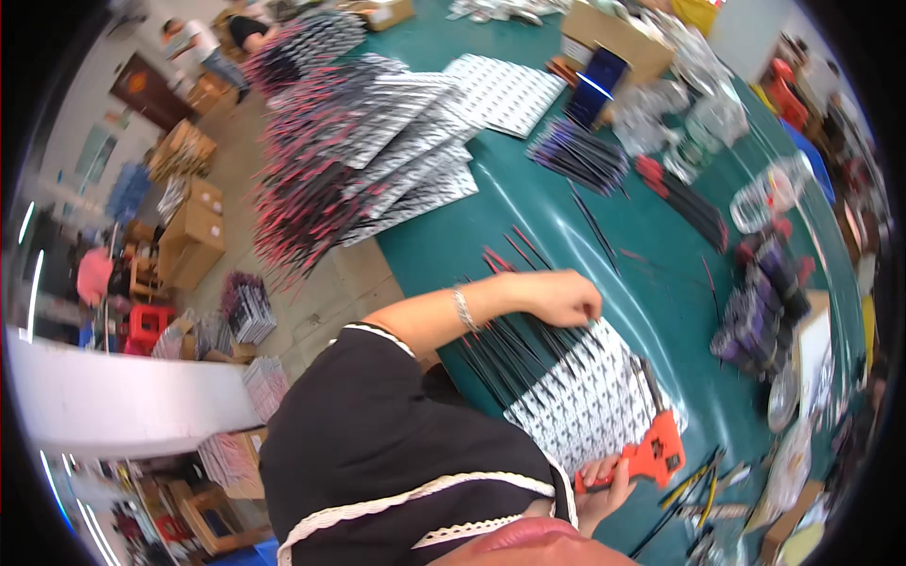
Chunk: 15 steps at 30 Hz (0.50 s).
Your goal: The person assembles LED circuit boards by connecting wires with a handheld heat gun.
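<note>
My left hand [564,298], with a bracelet at the wrist, is closed at the top edge of a white printed sheet [585,406]. Its fingertips point down near the sheet's corner; what they pinch, if anything, I cannot make out. Several thin black wire-like strips [500,363], some red-tipped, stretch under my left forearm and onto the sheet. At the sheet's lower right, my right hand [609,483] is wrapped round the handle of an orange glue gun [658,451]. The gun's dark front end lies over the sheet's right edge.
Tall stacks of sheets with red-tipped strips [368,151] stand at the table's far left. Beyond the sheet lie a strip bundle [578,156], a phone [598,87] and a cardboard box [618,42]. Purple-black bundles [760,311] and yellow-handled pliers [703,491] lie right.
</note>
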Each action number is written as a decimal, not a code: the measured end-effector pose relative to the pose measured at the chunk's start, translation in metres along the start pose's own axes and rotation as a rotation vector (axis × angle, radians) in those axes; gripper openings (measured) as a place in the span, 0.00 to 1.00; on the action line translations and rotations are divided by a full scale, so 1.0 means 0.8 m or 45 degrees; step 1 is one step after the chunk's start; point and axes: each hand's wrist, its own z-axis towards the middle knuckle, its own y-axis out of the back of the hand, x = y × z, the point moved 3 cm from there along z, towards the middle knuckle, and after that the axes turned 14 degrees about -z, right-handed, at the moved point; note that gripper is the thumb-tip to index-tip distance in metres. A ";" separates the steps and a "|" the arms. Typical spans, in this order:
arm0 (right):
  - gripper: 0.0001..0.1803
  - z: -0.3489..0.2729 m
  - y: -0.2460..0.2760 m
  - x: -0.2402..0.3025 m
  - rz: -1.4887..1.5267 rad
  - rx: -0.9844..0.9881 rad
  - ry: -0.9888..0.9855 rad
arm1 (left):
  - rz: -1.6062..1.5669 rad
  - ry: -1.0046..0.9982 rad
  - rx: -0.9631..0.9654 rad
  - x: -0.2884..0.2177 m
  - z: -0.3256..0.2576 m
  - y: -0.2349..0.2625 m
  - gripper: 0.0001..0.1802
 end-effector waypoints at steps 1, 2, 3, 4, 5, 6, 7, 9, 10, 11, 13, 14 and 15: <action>0.16 0.004 -0.001 -0.002 0.033 0.037 0.018 | 0.001 -0.001 -0.056 0.003 -0.007 0.004 0.08; 0.16 0.005 -0.002 -0.001 0.044 0.044 0.023 | 0.059 0.044 -0.050 0.001 -0.004 0.006 0.07; 0.13 0.006 0.003 -0.004 0.008 0.083 0.031 | 0.185 -0.014 -0.035 -0.001 -0.002 0.007 0.06; 0.13 0.007 0.005 -0.008 0.038 0.095 0.054 | 0.228 -0.030 -0.055 -0.006 -0.002 0.010 0.05; 0.13 0.005 -0.006 0.000 0.055 0.090 0.059 | 0.227 -0.028 -0.068 -0.005 -0.002 0.009 0.04; 0.15 0.006 -0.006 0.000 0.054 0.121 0.081 | 0.200 -0.025 -0.089 -0.007 -0.001 0.010 0.04; 0.16 0.007 -0.008 0.002 0.043 0.111 0.094 | 0.252 -0.065 -0.106 -0.009 0.002 0.012 0.04; 0.16 0.009 -0.008 0.004 0.037 0.075 0.107 | 0.281 -0.037 -0.137 -0.015 0.005 0.011 0.04; 0.16 0.008 -0.007 0.005 0.072 0.077 0.097 | 0.292 -0.039 -0.152 -0.020 0.006 0.010 0.04; 0.16 0.008 -0.006 0.006 0.108 0.083 0.089 | 0.283 -0.046 -0.126 -0.022 0.009 0.009 0.04; 0.16 0.007 -0.004 0.006 0.119 0.072 0.080 | 0.290 -0.093 -0.160 -0.028 0.007 0.009 0.05; 0.16 0.007 -0.003 0.006 0.127 0.080 0.075 | 0.289 -0.093 -0.146 -0.033 0.007 0.008 0.05; 0.17 0.006 -0.004 0.006 0.131 0.062 0.062 | 0.289 -0.073 -0.140 -0.034 0.005 0.008 0.07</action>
